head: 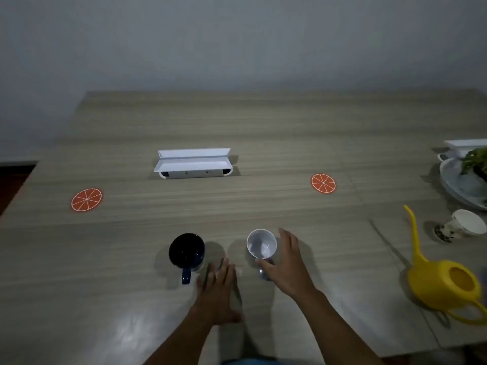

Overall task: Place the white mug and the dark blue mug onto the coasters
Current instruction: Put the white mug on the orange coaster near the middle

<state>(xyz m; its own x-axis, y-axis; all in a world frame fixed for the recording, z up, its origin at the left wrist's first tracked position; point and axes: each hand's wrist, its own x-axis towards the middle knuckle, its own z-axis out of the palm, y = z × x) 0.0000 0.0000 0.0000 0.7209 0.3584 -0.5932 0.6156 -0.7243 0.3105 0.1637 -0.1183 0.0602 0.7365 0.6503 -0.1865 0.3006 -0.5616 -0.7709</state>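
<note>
A dark blue mug (186, 251) stands upright on the wooden table (237, 127), its handle pointing toward me. To its right stands a white mug (261, 244). My right hand (286, 262) is wrapped around the white mug's near right side, thumb at its handle and fingers spread beside its rim. My left hand (217, 288) hovers flat with fingers apart, just right of the blue mug's handle, holding nothing. Two orange-slice coasters lie farther back: one at the left (86, 199), one at the right (323, 183). Both coasters are bare.
A white open box (193, 163) sits at the table's middle, behind the mugs. A yellow watering can (445, 283) lies at the near right. Behind it are a small white cup (466, 225) and a tray with a plant (463, 180).
</note>
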